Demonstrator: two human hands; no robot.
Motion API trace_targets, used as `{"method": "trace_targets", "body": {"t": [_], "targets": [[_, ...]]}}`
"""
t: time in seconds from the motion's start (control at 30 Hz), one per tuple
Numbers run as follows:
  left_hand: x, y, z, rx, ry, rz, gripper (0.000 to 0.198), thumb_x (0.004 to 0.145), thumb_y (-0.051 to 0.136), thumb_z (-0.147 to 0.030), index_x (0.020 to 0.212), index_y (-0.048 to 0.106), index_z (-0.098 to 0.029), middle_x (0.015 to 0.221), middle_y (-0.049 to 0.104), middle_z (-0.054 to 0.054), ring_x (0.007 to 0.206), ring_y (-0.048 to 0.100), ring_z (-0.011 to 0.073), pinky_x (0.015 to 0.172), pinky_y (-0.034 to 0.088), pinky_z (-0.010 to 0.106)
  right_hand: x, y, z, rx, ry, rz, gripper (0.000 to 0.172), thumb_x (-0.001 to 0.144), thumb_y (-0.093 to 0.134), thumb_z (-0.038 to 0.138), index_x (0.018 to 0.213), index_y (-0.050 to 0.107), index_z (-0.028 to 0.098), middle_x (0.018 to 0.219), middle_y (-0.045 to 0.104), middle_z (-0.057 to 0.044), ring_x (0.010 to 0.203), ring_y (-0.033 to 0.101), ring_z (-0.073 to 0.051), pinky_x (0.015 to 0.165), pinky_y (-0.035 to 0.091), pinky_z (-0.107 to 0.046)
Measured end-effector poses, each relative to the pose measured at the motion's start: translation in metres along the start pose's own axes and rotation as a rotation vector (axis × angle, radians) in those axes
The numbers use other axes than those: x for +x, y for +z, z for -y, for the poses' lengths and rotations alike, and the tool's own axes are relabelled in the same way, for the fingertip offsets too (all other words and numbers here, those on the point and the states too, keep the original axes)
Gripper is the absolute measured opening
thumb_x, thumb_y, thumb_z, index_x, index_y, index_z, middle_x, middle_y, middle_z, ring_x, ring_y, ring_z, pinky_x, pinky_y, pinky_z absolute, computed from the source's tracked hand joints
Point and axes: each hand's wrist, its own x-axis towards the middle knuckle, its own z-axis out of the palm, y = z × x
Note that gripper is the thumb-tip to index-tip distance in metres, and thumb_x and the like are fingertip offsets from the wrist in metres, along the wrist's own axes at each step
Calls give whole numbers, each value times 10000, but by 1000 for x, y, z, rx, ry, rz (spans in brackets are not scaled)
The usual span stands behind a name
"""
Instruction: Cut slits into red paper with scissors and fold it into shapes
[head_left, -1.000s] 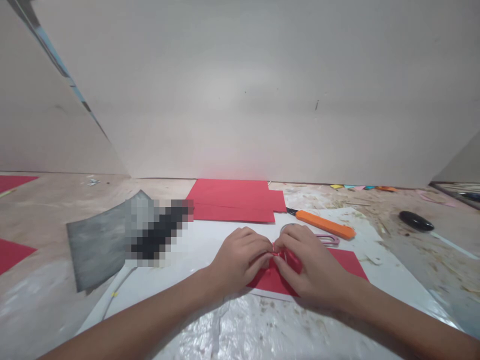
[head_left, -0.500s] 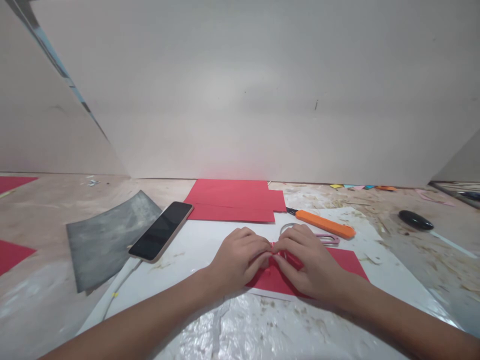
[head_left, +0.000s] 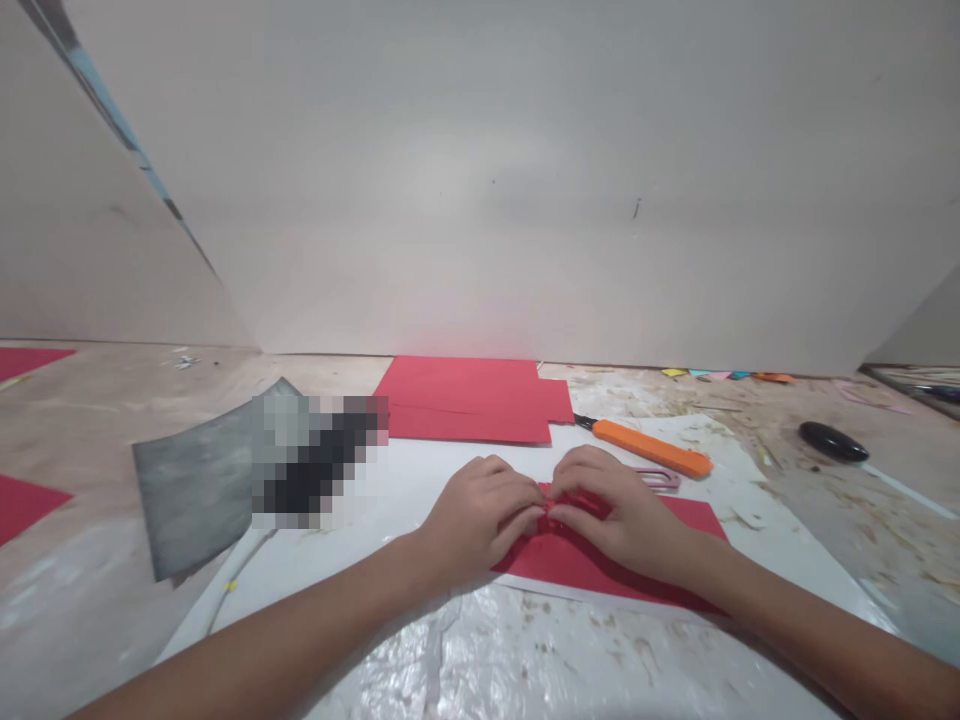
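Note:
My left hand (head_left: 484,510) and my right hand (head_left: 611,505) meet fingertip to fingertip over a red paper sheet (head_left: 637,565). Both pinch a small red piece (head_left: 550,510) between thumb and fingers; its shape is mostly covered by the fingertips. The red sheet lies flat with a white edge showing along its front. Just behind my right hand is a pink loop-shaped object (head_left: 664,479), partly hidden. Beyond it rests an orange utility knife (head_left: 652,448), its dark tip touching or close to the stacked red paper (head_left: 465,400).
White paper (head_left: 420,470) covers the work surface. To the left lie a grey sheet (head_left: 199,490) and a pixelated dark object (head_left: 315,465). A black oval object (head_left: 832,441) sits at right. Coloured scraps (head_left: 739,375) line the base of the pale wall (head_left: 480,230).
My right hand's fingers have shifted slightly, with the wrist a little higher, while the left stays nearly still. The phone at left is now pixelated.

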Motion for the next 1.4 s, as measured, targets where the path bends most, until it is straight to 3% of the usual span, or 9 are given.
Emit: {"method": "trace_targets", "body": {"t": [0.23,0.5,0.83,1.2,1.4], "targets": [[-1,0,0,-26,-13,-8,164,971,457,-188,939,617,-196,942,716,5,832,553,169,804,408,324,2,1,1,-25,23,-19,67,909,634,243,843,624,241,930,613,-20,914,555,-192,802,474,-349],[0,-1,-2,-16,-60,17,232,1002,404,-244,941,622,-193,905,711,26,815,552,176,796,413,335,0,5,7,-147,-134,-115,37,862,645,187,860,629,220,869,630,-28,853,560,-191,779,456,-362],[1,-1,-2,19,-44,-1,248,991,419,-241,906,646,-187,893,722,36,811,575,183,789,424,343,1,8,6,-161,-162,-155,62,895,578,171,865,613,212,833,646,-41,810,565,-198,757,441,-383],[0,4,0,8,-23,-151,139,944,529,-233,889,649,-190,868,730,25,761,573,170,744,439,327,2,10,12,-176,-141,-157,101,888,564,141,807,568,202,776,625,-28,751,538,-186,705,416,-353],[-1,4,0,12,4,-160,125,931,536,-223,899,651,-187,883,734,37,779,587,179,741,440,331,2,11,15,-185,-126,-137,116,901,531,150,800,546,205,780,612,-30,758,536,-191,719,419,-359]]}}
